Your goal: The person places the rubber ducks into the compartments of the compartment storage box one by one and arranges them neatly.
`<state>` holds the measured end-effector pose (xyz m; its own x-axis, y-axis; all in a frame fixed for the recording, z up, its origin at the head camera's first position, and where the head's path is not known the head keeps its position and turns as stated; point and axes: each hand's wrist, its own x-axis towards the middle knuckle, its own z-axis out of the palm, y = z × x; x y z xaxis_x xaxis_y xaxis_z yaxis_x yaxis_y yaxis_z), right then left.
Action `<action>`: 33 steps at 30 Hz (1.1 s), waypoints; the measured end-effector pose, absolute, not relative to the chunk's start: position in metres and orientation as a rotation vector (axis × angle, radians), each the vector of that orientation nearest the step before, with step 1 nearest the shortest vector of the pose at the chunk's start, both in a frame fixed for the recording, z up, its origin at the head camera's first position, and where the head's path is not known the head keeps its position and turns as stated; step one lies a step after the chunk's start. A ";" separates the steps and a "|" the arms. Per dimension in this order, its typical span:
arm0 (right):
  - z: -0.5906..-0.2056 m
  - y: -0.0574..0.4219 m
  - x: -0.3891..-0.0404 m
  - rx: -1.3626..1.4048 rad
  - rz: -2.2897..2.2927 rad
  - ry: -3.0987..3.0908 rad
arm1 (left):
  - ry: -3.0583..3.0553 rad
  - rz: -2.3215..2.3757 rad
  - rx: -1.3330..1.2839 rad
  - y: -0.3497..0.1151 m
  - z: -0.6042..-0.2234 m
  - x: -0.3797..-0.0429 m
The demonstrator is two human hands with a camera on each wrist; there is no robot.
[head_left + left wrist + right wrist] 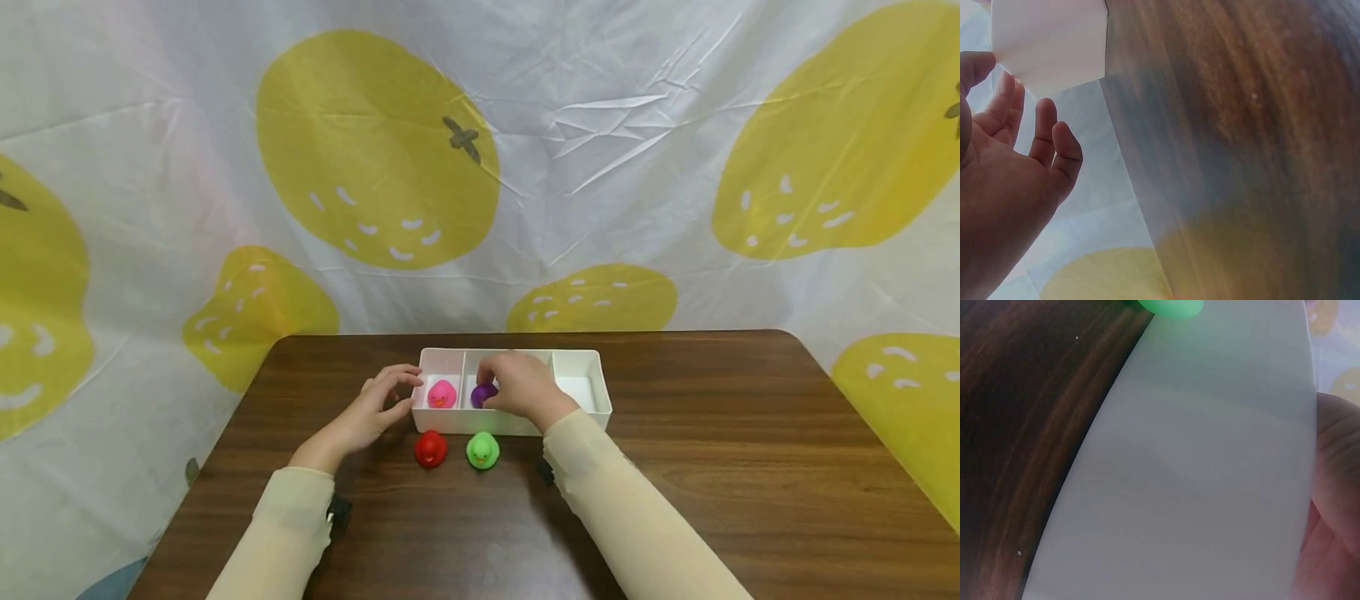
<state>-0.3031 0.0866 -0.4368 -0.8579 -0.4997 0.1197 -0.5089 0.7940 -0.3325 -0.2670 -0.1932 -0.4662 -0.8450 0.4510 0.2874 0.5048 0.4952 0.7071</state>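
Note:
A white three-compartment tray stands on the table. In its middle compartment is a purple rubber duck, partly covered by my right hand, whose thumb and fingers pinch it. The left compartment holds a pink rubber duck. At the tray's left end, the fingertips of my left hand touch the wall with the fingers spread and relaxed; the left wrist view shows them beside the white end wall. In the right wrist view the tray's front wall hides most of the right hand.
In front of the tray sit a red rubber duck and a green rubber duck. The brown wooden table reaches back to a white curtain with yellow fruit shapes.

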 end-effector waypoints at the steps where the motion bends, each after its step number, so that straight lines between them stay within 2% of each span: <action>1: -0.437 0.086 -0.303 0.833 0.560 -2.952 | -2.652 -1.293 -0.857 -0.193 -0.467 -0.267; 12: -0.436 0.089 -0.299 0.867 0.715 -2.918 | -2.690 -1.266 -0.835 -0.196 -0.469 -0.266; 33: -0.425 0.108 -0.266 0.782 0.829 -2.672 | -2.704 -1.278 -0.808 -0.193 -0.469 -0.271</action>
<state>-0.2659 0.1076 -0.4254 -0.8290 -0.4217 0.3673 -0.5555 0.6964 -0.4543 -0.2706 -0.1932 -0.4685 -0.8631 0.4368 0.2535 0.4731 0.5237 0.7085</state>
